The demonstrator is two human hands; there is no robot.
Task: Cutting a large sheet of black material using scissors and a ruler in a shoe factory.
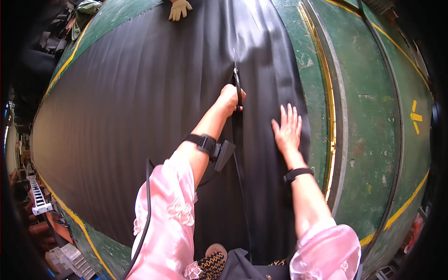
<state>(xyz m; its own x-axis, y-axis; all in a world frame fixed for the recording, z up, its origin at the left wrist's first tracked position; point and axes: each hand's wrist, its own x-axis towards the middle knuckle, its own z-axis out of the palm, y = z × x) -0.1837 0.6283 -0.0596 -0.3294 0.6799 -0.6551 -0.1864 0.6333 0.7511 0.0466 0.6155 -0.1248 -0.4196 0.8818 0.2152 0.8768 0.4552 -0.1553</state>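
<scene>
A wide black sheet [140,116], smooth and slightly rippled, lies spread over the floor. My left hand [228,99] is closed round the black handles of a pair of scissors [236,77], whose blades point away from me at the sheet. A long slit in the sheet runs from the scissors back toward my feet. To the right of it, my right hand [288,130] lies flat on the sheet near its right edge, fingers stretched out and holding nothing. Whether the blades are apart is hard to make out.
At the far end, another person's gloved hand [178,9] rests by the sheet. The green floor [368,116] has yellow lines and a metal rail [333,102] right of the sheet. A black cable [148,200] hangs along my left arm. Assorted goods [70,261] stand at the left.
</scene>
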